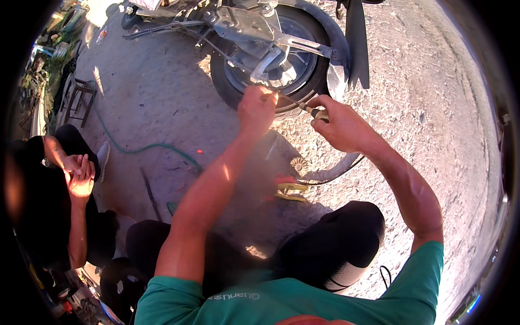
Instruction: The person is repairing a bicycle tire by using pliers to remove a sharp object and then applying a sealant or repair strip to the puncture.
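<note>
My right hand (344, 125) grips a screwdriver-like tool (317, 113) with a dark and pale handle; its thin shaft points left toward my other hand. My left hand (257, 112) is closed at the lower edge of the scooter wheel (222, 78), fingertips pinched near the tool's tip. Whatever those fingers hold is too small to make out. Above both hands, the wheel's hub carries a grey metal cover (242, 23), a spring and a swingarm. Below them on the ground lie yellow-handled pliers (292, 194) and a round toothed disc (299, 166).
At the left sits another person, hands (80, 172) together. A green hose (146, 146) runs over the ground past a small stool (81, 100). A black cable (341, 172) curves below my right forearm. A mudflap (356, 49) hangs behind the wheel.
</note>
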`<state>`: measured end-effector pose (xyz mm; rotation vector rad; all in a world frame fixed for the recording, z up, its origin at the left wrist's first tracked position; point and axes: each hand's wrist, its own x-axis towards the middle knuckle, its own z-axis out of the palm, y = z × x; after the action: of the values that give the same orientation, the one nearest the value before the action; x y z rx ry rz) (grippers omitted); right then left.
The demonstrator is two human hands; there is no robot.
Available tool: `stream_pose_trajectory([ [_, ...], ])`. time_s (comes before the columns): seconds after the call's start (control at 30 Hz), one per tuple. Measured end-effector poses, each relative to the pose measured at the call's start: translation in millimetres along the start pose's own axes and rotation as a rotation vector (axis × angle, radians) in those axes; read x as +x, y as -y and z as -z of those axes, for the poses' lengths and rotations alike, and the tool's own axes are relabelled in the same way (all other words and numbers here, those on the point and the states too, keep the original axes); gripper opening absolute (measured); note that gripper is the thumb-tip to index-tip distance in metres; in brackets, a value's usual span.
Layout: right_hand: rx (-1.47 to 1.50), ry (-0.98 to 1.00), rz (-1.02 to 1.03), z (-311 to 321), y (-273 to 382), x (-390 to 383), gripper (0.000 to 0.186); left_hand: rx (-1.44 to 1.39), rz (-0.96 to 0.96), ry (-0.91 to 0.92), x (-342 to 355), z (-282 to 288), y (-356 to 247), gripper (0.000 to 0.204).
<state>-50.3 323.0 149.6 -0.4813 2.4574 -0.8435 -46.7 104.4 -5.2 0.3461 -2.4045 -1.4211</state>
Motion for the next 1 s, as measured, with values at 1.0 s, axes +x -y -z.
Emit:
stream_pose_trajectory([
  [1.0, 0.141, 0.025, 0.001, -10, -13, -10, 0.044, 0.040, -0.026, -0.029, -5, 6, -2, 0.012],
])
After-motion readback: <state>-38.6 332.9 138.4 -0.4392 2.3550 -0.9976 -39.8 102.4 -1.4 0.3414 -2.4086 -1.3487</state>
